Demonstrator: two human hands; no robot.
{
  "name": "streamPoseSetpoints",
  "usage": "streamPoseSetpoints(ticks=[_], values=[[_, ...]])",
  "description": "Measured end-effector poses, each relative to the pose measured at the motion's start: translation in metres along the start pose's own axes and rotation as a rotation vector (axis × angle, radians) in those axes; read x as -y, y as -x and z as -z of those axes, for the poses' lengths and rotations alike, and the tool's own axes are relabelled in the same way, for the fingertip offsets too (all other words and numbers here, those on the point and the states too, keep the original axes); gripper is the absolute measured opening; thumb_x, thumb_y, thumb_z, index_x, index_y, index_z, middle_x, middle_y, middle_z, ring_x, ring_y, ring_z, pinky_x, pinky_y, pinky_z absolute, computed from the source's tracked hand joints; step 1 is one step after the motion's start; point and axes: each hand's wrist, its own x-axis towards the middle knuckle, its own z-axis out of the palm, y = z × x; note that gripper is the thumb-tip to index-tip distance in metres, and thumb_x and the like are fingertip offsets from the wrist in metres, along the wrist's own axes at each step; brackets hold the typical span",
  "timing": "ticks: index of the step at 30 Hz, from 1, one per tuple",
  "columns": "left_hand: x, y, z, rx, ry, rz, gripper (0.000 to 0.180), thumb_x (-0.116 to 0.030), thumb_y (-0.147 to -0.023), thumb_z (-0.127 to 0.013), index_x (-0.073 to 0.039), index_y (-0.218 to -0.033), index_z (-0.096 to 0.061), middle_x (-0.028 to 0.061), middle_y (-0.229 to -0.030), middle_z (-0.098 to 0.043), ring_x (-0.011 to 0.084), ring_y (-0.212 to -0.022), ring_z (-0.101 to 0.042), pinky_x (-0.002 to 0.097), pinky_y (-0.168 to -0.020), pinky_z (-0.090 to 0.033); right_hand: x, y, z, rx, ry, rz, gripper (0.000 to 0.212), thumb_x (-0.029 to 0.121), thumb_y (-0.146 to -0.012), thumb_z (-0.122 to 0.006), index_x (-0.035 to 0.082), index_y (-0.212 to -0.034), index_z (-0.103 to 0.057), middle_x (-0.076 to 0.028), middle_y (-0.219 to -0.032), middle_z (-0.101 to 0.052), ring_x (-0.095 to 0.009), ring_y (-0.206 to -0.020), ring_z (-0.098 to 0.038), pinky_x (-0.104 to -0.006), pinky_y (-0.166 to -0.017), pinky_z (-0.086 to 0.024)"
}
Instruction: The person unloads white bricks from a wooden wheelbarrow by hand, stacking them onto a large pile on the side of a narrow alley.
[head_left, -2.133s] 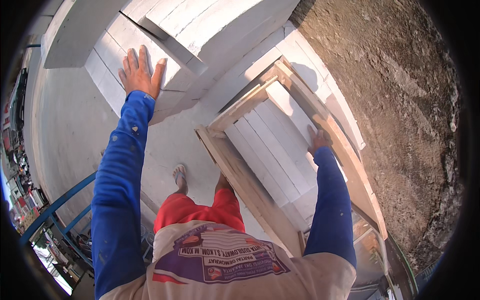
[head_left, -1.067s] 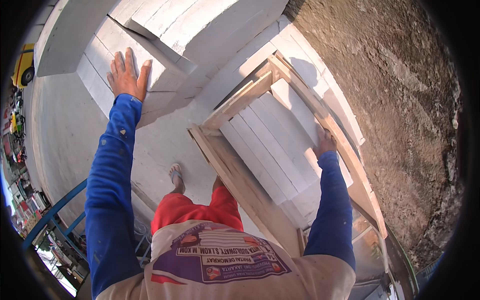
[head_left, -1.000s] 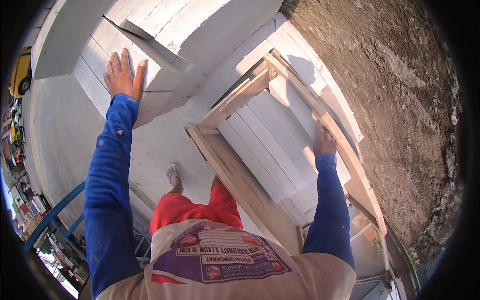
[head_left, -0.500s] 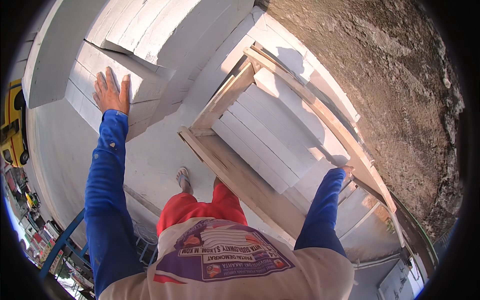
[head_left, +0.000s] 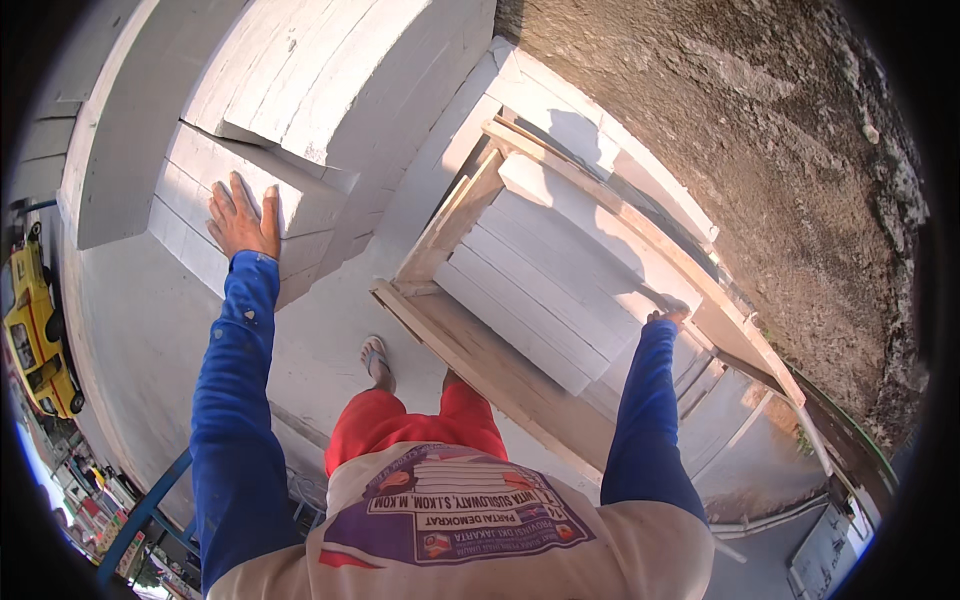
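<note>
My left hand (head_left: 245, 220) lies flat with fingers spread on the top of a white block (head_left: 300, 195) in a stack at the far left. Larger white blocks (head_left: 330, 70) rise just beyond it. To the right, a tilted wooden frame (head_left: 440, 325) holds several long white blocks (head_left: 530, 285) lying side by side. Stretched forward, my right hand (head_left: 668, 318) is at the near end of the upper block (head_left: 570, 205), its fingers bent and partly hidden. What they grip, if anything, I cannot make out. A shadow falls over that block.
A rough stone-like wall (head_left: 740, 130) runs along the right side, close to the frame's long rail (head_left: 660, 255). My sandalled foot (head_left: 375, 355) stands on the pale floor (head_left: 320, 350). At the left edge are a yellow vehicle (head_left: 45, 340) and a blue metal rail (head_left: 150, 510).
The whole view has shifted slightly. My right hand has drawn a little to the left along the upper block's end, fingers more bent. My left hand stays flat on the same block.
</note>
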Motion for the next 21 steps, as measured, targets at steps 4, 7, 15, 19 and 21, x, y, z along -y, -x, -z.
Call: streamPoseSetpoints(ticks=[4, 7, 15, 19, 21], values=[[-0.032, -0.007, 0.024, 0.144, 0.049, -0.003, 0.083, -0.065, -0.092, -0.037, -0.009, -0.152, -0.024, 0.0248, -0.156, -0.017, 0.0414, -0.145, -0.014, 0.0567, -0.116, -0.010, -0.084, 0.018, -0.009, 0.037, 0.078, -0.150, 0.066, 0.060, -0.092, -0.038, 0.019, -0.143, -0.033, -0.010, -0.139, -0.044, -0.038, -0.117, -0.050, -0.0515, -0.087, -0.043], [-0.051, -0.017, 0.034, 0.159, 0.147, -0.048, 0.083, -0.064, -0.093, -0.035, -0.007, -0.152, -0.023, 0.0263, -0.156, -0.016, 0.0417, -0.145, -0.013, 0.0571, -0.116, -0.008, -0.165, 0.022, -0.024, 0.779, 0.216, -0.135, 0.039, 0.043, -0.096, -0.040, 0.017, -0.121, -0.053, -0.016, -0.107, -0.060, -0.035, -0.094, -0.058, -0.0434, -0.068, -0.049], [0.010, -0.007, 0.047, -0.046, 0.660, 0.077, 0.082, -0.050, -0.092, -0.051, -0.001, -0.150, -0.022, 0.0287, -0.155, -0.013, 0.0458, -0.144, -0.011, 0.0558, -0.116, -0.010, -0.146, 0.519, -0.107, 1.292, 0.468, 0.519, 0.043, 0.037, -0.099, -0.048, -0.002, -0.115, -0.056, -0.013, -0.088, -0.064, -0.019, -0.071, -0.063, -0.0282, -0.065, -0.051], [0.088, -0.058, 0.031, -0.547, 1.194, 0.393, 0.083, -0.047, -0.094, -0.052, 0.003, -0.150, -0.016, 0.0269, -0.157, -0.011, 0.0421, -0.146, -0.010, 0.0519, -0.117, -0.009, -0.113, 0.550, -0.130, 1.239, 0.477, 0.628, 0.047, 0.036, -0.100, -0.042, -0.005, -0.118, -0.056, -0.013, -0.089, -0.063, -0.020, -0.075, -0.063, -0.0301, -0.071, -0.053], [0.183, -0.113, 0.000, -0.717, 1.666, 0.814, 0.085, -0.055, -0.096, -0.045, 0.002, -0.151, -0.014, 0.0229, -0.158, -0.012, 0.0355, -0.147, -0.012, 0.0452, -0.118, -0.011, -0.102, 0.562, -0.134, 1.216, 0.479, 0.678, 0.044, 0.036, -0.100, -0.043, -0.004, -0.114, -0.057, -0.011, -0.085, -0.064, -0.018, -0.069, -0.063, -0.0289, -0.064, -0.052]])
